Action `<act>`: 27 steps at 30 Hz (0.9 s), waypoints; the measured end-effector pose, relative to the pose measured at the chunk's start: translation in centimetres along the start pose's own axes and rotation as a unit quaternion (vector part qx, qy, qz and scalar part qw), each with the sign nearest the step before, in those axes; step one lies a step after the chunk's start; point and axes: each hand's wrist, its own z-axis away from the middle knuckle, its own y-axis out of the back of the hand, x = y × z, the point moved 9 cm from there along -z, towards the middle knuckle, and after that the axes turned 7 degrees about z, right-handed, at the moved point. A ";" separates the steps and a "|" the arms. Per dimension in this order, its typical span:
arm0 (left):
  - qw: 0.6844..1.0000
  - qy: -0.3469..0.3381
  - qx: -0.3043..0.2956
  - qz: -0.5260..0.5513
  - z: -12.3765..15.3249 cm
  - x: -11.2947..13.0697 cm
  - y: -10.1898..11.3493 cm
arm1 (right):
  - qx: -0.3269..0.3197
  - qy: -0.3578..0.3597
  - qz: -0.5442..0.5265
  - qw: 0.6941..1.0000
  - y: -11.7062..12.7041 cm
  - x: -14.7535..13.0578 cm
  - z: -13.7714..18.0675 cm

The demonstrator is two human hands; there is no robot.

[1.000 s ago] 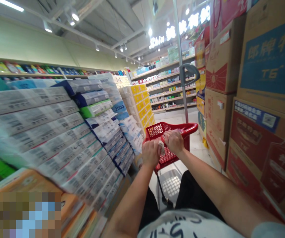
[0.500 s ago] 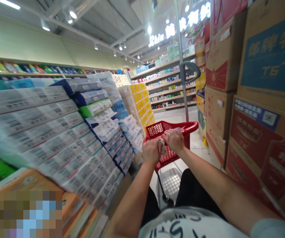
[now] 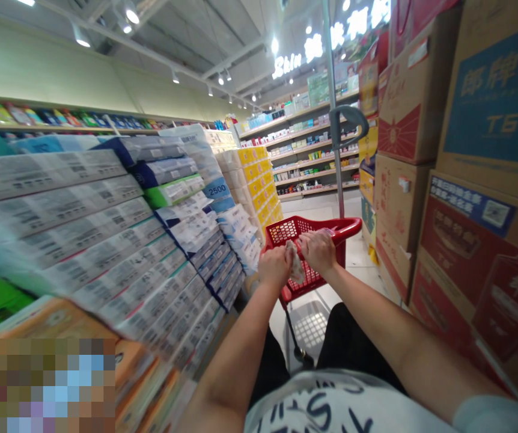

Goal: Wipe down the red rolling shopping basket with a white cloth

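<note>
A red perforated plastic shopping basket on wheels (image 3: 303, 278) stands in front of me in the aisle. My left hand (image 3: 274, 266) is closed over its near left edge. Beside it, my right hand (image 3: 318, 251) wraps around the near part of the red rim. A crumpled whitish cloth or tissue (image 3: 295, 269) hangs between the two hands, its upper end at the left hand's fingers; how it is held is hidden. Past the hands, the perforated far side of the basket shows.
Stacked white tissue packs (image 3: 70, 207) line the left side, with yellow-sided packs (image 3: 258, 183) farther on. Tall cardboard boxes (image 3: 401, 207) form the right side. A metal pole (image 3: 339, 180) with a grey looped handle (image 3: 348, 127) rises beyond the basket. Stocked shelves (image 3: 313, 150) stand behind.
The camera view has shifted slightly, and the boxes and packs sit a little differently in it. Both hands keep their places on the basket.
</note>
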 end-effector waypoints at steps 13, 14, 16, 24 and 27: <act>0.999 -0.012 0.021 -0.030 0.0 0.2 0.2 | 0.034 0.021 0.019 0.999 0.6 -0.4 0.0; 0.999 -0.027 0.029 -0.033 0.2 0.4 0.3 | 0.034 0.021 0.019 0.999 0.6 -0.4 0.0; 0.996 -0.069 0.048 -0.037 0.8 1.1 0.6 | 0.035 0.022 0.017 0.999 0.6 -0.4 0.1; 0.999 0.033 -0.021 -0.038 -0.5 -0.5 -0.2 | 0.040 0.018 0.024 0.999 0.6 -0.7 0.1; 0.998 -0.044 0.035 -0.028 0.5 0.9 0.6 | 0.043 0.024 0.021 0.999 0.6 -0.8 0.1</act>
